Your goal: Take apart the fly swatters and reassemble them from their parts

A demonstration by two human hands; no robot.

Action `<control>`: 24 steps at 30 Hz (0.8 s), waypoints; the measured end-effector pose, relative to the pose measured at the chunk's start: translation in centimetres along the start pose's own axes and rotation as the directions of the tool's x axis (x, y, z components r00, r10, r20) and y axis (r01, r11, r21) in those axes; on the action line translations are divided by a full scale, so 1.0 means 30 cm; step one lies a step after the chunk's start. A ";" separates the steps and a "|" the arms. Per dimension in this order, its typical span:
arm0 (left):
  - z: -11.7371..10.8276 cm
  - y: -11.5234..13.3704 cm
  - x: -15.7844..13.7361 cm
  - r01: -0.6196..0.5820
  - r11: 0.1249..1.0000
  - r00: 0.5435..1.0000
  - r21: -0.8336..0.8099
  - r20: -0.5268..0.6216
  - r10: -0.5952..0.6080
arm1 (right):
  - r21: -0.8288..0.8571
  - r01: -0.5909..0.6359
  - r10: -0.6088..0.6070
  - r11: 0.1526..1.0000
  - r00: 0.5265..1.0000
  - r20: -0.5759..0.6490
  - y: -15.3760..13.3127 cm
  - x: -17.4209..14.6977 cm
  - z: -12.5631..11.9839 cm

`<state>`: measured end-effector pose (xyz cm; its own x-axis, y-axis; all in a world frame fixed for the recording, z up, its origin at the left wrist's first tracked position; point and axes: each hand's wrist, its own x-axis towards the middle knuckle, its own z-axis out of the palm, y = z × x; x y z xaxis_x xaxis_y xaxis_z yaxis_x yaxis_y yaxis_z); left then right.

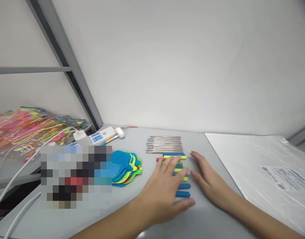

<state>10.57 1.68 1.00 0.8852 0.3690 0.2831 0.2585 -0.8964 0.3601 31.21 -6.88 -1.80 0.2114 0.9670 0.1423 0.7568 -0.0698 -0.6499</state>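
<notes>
A row of coloured plastic handles (183, 194) in blue, yellow, green and red lies on the grey table. My left hand (163, 192) is over them, fingers spread, covering the left ends of several. To the right of the row, my right hand (207, 177) stands on edge with its fingers stretched out, close to the handle ends. Whether either hand touches them I cannot tell. Behind the handles, thin metal rods (164, 144) lie side by side. Left of my left hand is a fanned stack of fly swatter heads (122, 166), blue on top, with yellow, green and red beneath.
A white power strip (102, 135) with plugs and cables lies at the back left. Bagged colourful goods (30, 129) fill the shelf on the left. Plastic-wrapped white sheeting (254, 166) covers the table's right side. Part of the left table is pixelated.
</notes>
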 end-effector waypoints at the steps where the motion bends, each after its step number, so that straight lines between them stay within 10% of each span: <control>1: 0.001 -0.007 0.001 0.082 0.995 0.995 -0.052 -0.047 -0.085 | 0.023 -0.041 0.041 0.999 0.999 0.010 0.000 0.003 0.001; 5: 0.021 -0.040 0.017 0.353 0.870 0.869 -0.343 -0.225 -0.441 | -0.030 -0.124 0.127 0.992 0.986 0.106 -0.001 0.019 -0.002; 9: 0.042 -0.052 0.050 0.362 0.705 0.777 -0.610 -0.220 -0.589 | -0.183 -0.006 0.042 0.983 0.981 0.191 -0.011 0.030 0.004; 24: 0.035 -0.053 0.072 0.267 0.615 0.812 -0.742 -0.170 -0.558 | -0.220 -0.025 0.091 0.975 0.951 0.296 -0.062 0.000 0.007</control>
<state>12.47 3.63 0.10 0.5094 0.8416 0.1798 0.1088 -0.2703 0.9566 29.66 -6.69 -0.74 0.0869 0.9857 -0.1443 0.8691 -0.1459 -0.4727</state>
